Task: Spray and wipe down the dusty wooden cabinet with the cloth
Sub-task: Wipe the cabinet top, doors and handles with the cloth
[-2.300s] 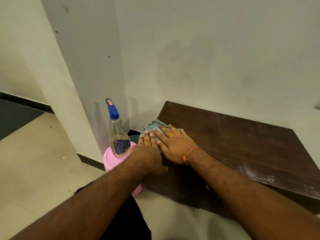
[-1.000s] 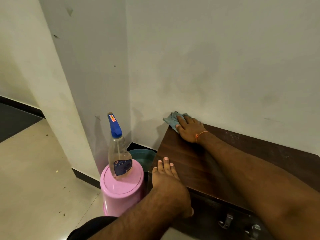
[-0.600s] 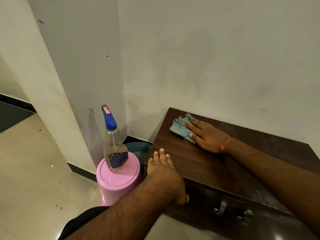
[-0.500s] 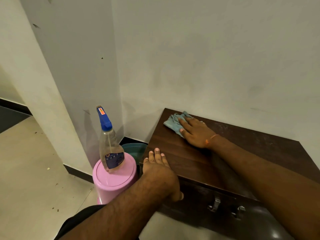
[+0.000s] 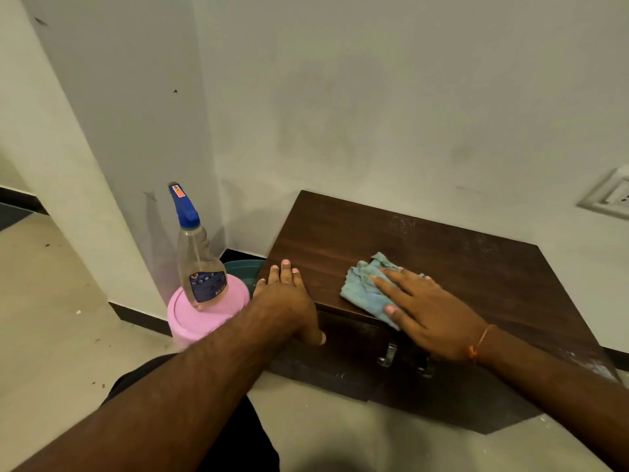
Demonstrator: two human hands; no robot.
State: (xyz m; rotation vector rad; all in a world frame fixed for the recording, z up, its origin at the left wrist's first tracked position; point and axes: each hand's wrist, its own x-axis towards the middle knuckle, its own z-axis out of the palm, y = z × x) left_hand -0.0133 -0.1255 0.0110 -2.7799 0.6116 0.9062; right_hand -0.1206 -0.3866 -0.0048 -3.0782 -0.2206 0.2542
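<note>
spray bottle (image 5: 199,264) upright on pink bin (image 5: 204,315), just left of cabinet (image 5: 476,277) | left hand (image 5: 289,298) flat, fingers spread, empty, at cabinet's front-left corner | right hand (image 5: 429,311) flat, palm pressing blue cloth (image 5: 366,287) at front edge | dust along right edge

Dark brown wood-grain cabinet (image 5: 442,267), pale blue cloth (image 5: 366,287), blue-capped clear spray bottle (image 5: 200,267), pink bin (image 5: 204,315).

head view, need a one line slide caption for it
Right hand presses a blue cloth on the dusty wooden cabinet; left hand braces its corner beside the spray bottle.
</note>
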